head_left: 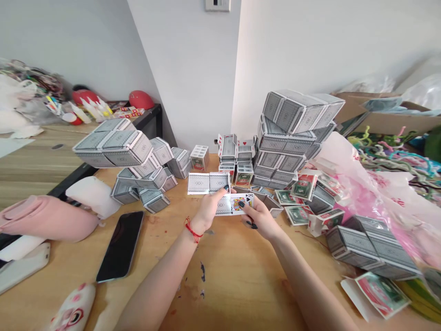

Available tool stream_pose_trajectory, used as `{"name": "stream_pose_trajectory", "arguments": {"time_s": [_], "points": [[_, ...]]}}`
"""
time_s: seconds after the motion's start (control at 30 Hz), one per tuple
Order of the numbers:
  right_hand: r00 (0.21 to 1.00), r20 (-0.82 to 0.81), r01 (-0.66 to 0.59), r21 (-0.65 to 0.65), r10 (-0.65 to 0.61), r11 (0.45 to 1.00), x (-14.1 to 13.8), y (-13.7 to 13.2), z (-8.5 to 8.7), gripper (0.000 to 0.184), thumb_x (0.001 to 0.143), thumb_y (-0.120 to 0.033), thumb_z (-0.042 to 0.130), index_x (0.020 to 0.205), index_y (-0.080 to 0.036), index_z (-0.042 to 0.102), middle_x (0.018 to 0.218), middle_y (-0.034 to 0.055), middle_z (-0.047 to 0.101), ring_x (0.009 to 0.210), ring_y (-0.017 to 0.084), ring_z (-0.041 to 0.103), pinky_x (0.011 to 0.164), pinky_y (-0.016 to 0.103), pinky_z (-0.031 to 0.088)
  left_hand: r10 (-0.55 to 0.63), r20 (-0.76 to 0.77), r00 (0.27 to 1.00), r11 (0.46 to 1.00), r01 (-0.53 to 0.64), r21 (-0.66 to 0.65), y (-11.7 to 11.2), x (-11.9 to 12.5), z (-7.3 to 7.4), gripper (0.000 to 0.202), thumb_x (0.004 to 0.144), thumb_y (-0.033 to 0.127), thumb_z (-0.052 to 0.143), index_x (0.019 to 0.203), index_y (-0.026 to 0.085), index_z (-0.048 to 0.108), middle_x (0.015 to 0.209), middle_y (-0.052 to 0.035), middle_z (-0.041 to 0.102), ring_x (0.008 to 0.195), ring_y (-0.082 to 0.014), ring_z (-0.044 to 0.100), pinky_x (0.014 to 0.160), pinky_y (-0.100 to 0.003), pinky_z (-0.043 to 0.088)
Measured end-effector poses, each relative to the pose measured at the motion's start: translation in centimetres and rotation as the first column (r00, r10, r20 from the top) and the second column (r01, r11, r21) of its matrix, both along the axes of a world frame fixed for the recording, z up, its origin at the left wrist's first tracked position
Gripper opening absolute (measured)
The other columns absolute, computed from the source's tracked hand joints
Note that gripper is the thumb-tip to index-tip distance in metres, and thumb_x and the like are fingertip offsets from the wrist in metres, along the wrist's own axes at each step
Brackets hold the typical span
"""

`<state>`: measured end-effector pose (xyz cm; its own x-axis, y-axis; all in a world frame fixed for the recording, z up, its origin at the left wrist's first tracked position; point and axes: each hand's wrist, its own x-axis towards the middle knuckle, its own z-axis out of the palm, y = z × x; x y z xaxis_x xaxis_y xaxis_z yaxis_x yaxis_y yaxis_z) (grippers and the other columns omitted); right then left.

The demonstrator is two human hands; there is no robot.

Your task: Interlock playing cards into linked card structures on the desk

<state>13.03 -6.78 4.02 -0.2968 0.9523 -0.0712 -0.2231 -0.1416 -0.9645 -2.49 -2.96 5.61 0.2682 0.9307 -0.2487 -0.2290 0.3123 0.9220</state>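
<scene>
My left hand (208, 210), with a red string on its wrist, pinches a folded strip of grey-backed playing cards (208, 182) above the wooden table (237, 271). My right hand (260, 218) grips a face-up king card (237, 203) joined to the same card piece, just below the strip. Both hands meet at the table's middle. Card-built blocks surround them: a pile at the left (127, 158) and a taller stack at the right (292, 138).
A black phone (120, 246) lies face up at the left beside a pink pouch (41, 220). Small card cubes (234, 156) stand by the wall. Loose card boxes (299, 197), a pink plastic bag (372, 193) and more card blocks (368, 243) crowd the right.
</scene>
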Motion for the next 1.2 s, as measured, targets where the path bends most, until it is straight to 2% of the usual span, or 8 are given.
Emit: {"name": "stream_pose_trajectory", "arguments": {"time_s": [0.43,0.63,0.9,1.2], "points": [[0.998,-0.055,0.017,-0.033,-0.019,0.999,-0.3,0.0,-0.1,0.028,0.08,-0.043,0.052,0.097,-0.022,0.043,0.044,-0.0108,0.031,0.038,0.005,0.02,0.038,0.017,0.019,0.042,0.043,0.998,0.998,-0.04,-0.039,-0.2,0.3,0.3,0.023,0.072,0.033,0.055,0.078,0.015,0.068,0.079,-0.002,0.07,0.078,-0.0189,0.063,0.07,-0.028,0.047],[1.0,-0.016,0.021,-0.013,-0.021,1.0,-0.3,-0.1,-0.2,0.028,0.081,-0.043,0.051,0.097,-0.022,0.043,0.044,-0.0107,0.032,0.038,0.005,0.022,0.038,0.017,0.02,0.049,0.059,0.997,0.998,-0.046,-0.044,-0.2,0.5,0.0,0.023,0.071,0.034,0.057,0.077,0.014,0.068,0.079,-0.0018,0.069,0.074,-0.0173,0.062,0.068,-0.027,0.046],[1.0,-0.004,-0.01,0.001,0.01,1.0,-1.1,-0.3,-0.2,0.038,0.082,-0.043,0.049,0.111,-0.021,0.036,0.044,-0.0115,0.032,0.037,0.005,0.023,0.038,0.017,0.021,0.033,0.078,0.996,0.997,-0.027,-0.075,-0.5,0.9,0.0,0.024,0.07,0.034,0.058,0.078,0.013,0.068,0.077,-0.0027,0.069,0.069,-0.0153,0.061,0.064,-0.024,0.045],[1.0,-0.013,-0.022,-0.001,0.022,1.0,-1.4,-0.5,-0.1,0.028,0.084,-0.042,0.045,0.1,-0.021,0.035,0.042,-0.0119,0.034,0.036,0.006,0.024,0.038,0.018,0.023,0.002,0.129,0.992,0.997,0.008,-0.074,-0.8,1.0,0.6,0.024,0.071,0.034,0.058,0.077,0.013,0.067,0.074,-0.0024,0.067,0.066,-0.0139,0.059,0.063,-0.024,0.045]]}}
